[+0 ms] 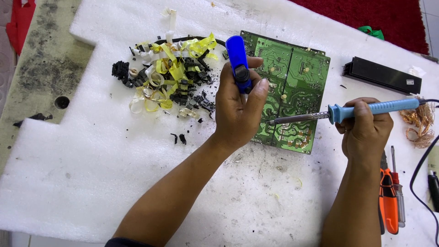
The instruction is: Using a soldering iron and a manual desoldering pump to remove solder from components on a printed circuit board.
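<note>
While the left hand (238, 107) has its grip clenched around a blue desoldering pump (238, 61), holding it upright with its lower end hidden behind the fingers, the right hand (364, 130) has its grip closed on the light blue handle of a soldering iron (352, 111), whose metal shaft points left so that the tip meets the green circuit board (297, 82) just beside the left thumb. That board lies flat, solder side up, on a white foam sheet (91, 174) that covers most of the desk (41, 68). Left of the board sits a heap of scraps (167, 80), yellow tape curls mixed with black plastic bits and white pieces. Beyond the board, near the far right, lies a long black part (382, 75), possibly a heat sink, though the view is too small to be sure. A tangle of copper wire (418, 126) rests near the iron's cord end, and orange-handled pliers (388, 201) and a screwdriver (397, 183) lie by the right forearm.
</note>
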